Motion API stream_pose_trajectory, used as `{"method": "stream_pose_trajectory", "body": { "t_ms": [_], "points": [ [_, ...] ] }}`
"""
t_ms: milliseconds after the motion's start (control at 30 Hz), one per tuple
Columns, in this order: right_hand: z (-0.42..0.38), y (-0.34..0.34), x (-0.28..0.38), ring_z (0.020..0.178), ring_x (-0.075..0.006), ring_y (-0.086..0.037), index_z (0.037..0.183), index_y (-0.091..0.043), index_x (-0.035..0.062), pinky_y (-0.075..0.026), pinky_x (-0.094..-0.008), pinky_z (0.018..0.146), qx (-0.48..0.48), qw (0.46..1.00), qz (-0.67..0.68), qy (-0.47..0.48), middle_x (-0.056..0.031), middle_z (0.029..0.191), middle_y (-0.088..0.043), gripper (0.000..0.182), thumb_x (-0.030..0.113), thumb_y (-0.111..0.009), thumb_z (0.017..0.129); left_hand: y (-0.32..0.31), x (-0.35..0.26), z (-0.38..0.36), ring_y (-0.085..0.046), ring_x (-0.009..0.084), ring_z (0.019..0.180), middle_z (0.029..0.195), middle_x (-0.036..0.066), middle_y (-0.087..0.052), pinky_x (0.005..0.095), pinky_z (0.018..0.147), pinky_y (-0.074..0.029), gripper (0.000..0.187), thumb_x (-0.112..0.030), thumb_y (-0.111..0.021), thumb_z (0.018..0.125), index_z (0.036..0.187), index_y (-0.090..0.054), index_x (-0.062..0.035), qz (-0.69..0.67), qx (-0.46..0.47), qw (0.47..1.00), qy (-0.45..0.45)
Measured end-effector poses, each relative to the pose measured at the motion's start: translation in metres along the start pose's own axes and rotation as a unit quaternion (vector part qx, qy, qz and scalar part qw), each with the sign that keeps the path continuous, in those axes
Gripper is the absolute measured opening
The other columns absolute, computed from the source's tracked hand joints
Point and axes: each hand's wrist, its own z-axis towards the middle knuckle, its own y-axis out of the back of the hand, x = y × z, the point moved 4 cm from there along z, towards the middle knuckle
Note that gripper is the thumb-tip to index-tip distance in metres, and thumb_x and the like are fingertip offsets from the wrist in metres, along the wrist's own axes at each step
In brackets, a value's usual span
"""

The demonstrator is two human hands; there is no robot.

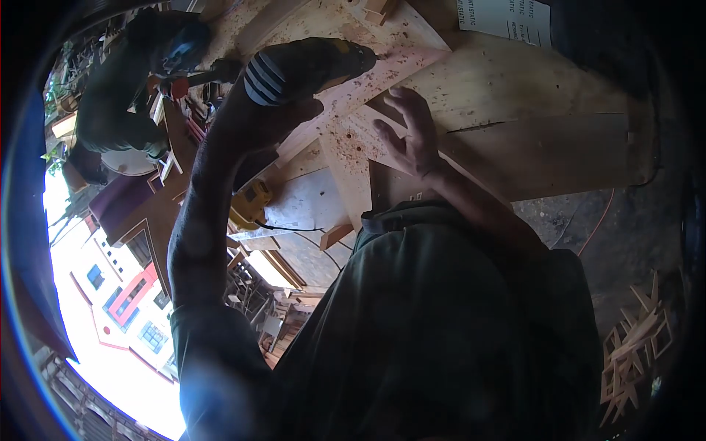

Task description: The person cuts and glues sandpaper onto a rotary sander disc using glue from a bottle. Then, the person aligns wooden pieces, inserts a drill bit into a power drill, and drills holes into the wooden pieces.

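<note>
My left hand (283, 117) is wrapped round the handle of a dark power drill (309, 67), whose rear end has light grey stripes. Its nose points right, with the tip close over a pale wooden board (412, 60) strewn with shavings. My right hand (413, 136) holds nothing; its fingers are apart, hovering near crossed wooden pieces beside that board. Below the drill, another flat board (347, 158) runs down toward my body, with small dark holes and shavings on it.
A yellow power tool (251, 204) with a black cord sits left of my body. Another person (121, 103) works at the upper left. A printed sheet (504, 20) lies at the top right. Wooden offcuts (640, 342) are heaped on the floor at lower right.
</note>
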Motion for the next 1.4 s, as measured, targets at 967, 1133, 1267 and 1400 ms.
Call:
{"method": "stream_pose_trajectory", "body": {
  "t_ms": [967, 1133, 1267, 1400],
  "points": [
    [0.164, -0.022, 0.118, 0.065, -0.0262, -0.069, 0.078, -0.070, 0.0132, -0.056, -0.0406, 0.060, -0.092, 0.992, 0.014, 0.089, -0.0057, 0.069, -0.065, 0.049, 0.057, -0.085, 0.064, -0.012, 0.057, -0.044, -0.056, 0.0339, 0.127, 0.134, 0.018, -0.058, 0.0428, 0.108, -0.043, 0.053, -0.013, -0.070, 0.087, 0.136, -0.054, -0.0008, 0.142, 0.026, 0.988, 0.061],
    [0.166, -0.020, 0.116, 0.066, -0.0257, -0.070, 0.081, -0.071, 0.0128, -0.057, -0.0395, 0.061, -0.107, 0.989, 0.025, 0.097, -0.0062, 0.071, -0.067, 0.051, 0.057, -0.087, 0.062, -0.014, 0.058, -0.041, -0.054, 0.0344, 0.131, 0.138, 0.019, -0.057, 0.0435, 0.111, -0.041, 0.054, -0.014, -0.069, 0.089, 0.139, -0.052, -0.0010, 0.150, 0.033, 0.987, 0.055],
    [0.165, -0.020, 0.113, 0.066, -0.0262, -0.070, 0.082, -0.071, 0.0120, -0.057, -0.0398, 0.062, -0.107, 0.989, 0.040, 0.094, -0.0066, 0.072, -0.067, 0.054, 0.059, -0.086, 0.062, -0.017, 0.057, -0.037, -0.052, 0.0347, 0.134, 0.141, 0.019, -0.055, 0.0441, 0.114, -0.039, 0.055, -0.015, -0.067, 0.090, 0.141, -0.051, -0.0011, 0.154, 0.045, 0.986, 0.048],
    [0.162, -0.018, 0.113, 0.067, -0.0275, -0.070, 0.081, -0.070, 0.0112, -0.057, -0.0406, 0.062, -0.102, 0.990, 0.012, 0.101, -0.0071, 0.072, -0.066, 0.057, 0.063, -0.085, 0.064, -0.016, 0.039, -0.032, -0.050, 0.0349, 0.137, 0.145, 0.019, -0.053, 0.0450, 0.116, -0.037, 0.056, -0.018, -0.065, 0.092, 0.143, -0.048, -0.0015, 0.195, 0.075, 0.977, 0.040]
  ]
}}
